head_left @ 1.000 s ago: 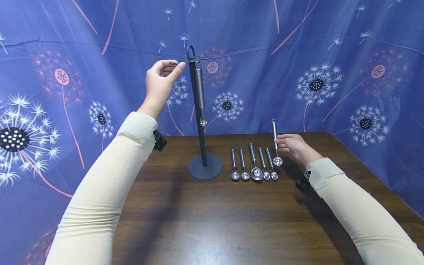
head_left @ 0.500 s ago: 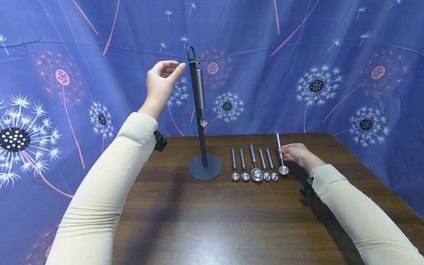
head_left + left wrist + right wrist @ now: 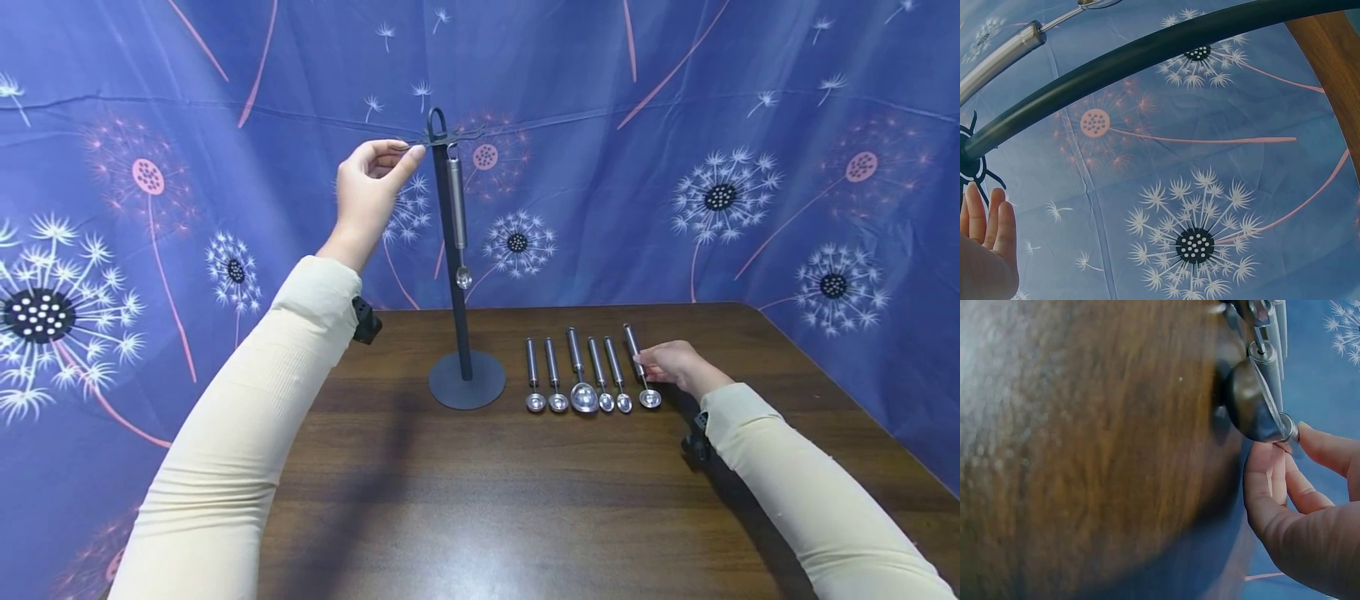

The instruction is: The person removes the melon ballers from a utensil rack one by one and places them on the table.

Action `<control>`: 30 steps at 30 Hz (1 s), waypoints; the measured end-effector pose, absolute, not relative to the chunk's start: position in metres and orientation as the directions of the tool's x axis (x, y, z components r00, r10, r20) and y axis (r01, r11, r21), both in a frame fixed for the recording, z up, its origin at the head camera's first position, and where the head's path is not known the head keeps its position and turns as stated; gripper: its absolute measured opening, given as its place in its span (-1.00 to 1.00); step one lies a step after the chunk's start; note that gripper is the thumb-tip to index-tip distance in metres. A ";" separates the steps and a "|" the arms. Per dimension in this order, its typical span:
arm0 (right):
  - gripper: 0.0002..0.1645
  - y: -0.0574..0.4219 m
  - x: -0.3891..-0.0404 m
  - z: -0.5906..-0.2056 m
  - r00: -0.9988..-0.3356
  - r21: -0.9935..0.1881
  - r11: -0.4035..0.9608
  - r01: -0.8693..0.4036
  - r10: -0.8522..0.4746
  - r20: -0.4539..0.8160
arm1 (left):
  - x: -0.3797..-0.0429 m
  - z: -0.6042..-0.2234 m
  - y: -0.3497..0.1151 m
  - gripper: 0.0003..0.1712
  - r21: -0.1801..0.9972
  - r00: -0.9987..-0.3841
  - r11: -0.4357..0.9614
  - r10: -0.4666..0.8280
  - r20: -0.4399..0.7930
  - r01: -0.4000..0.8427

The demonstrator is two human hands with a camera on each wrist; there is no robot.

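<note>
In the head view my left hand pinches a hook arm at the top of a black stand between thumb and fingers. From another hook hangs a small steel scoop, bowl down, beside the pole. My right hand grips the handle of another steel scoop at the right end of a row. The right wrist view shows its round bowl close over the table, thumb and fingers around the handle. In the left wrist view the fingers reach up to the stand's hooks.
Several more scoops lie side by side left of my right hand, the largest scoop in the middle. The stand's round base rests on the brown wooden table. A blue dandelion-print cloth hangs behind the table.
My right hand has lowered the scoop and moved slightly right, so that it now lines up with the row's right end. The left hand stays on the stand's hook.
</note>
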State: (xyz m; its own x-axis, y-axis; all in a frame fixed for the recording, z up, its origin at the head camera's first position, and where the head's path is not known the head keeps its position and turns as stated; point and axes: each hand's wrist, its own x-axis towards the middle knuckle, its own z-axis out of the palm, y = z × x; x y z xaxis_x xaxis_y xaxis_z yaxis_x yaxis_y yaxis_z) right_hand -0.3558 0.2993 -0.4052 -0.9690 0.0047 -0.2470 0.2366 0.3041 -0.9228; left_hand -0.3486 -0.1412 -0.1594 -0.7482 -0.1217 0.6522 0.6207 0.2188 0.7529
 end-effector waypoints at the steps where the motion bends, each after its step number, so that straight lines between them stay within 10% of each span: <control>1: -0.43 0.299 -0.355 -0.405 -0.969 -0.922 0.306 0.238 0.005 -0.248 | -0.349 -0.160 -0.141 -0.61 0.754 -0.749 0.218 -0.122 0.651 0.620; 30: -0.64 0.295 -0.355 -0.411 -0.968 -0.883 0.407 0.234 0.018 -0.248 | -0.349 -0.159 -0.139 -0.63 0.743 -0.732 0.192 -0.141 0.667 0.641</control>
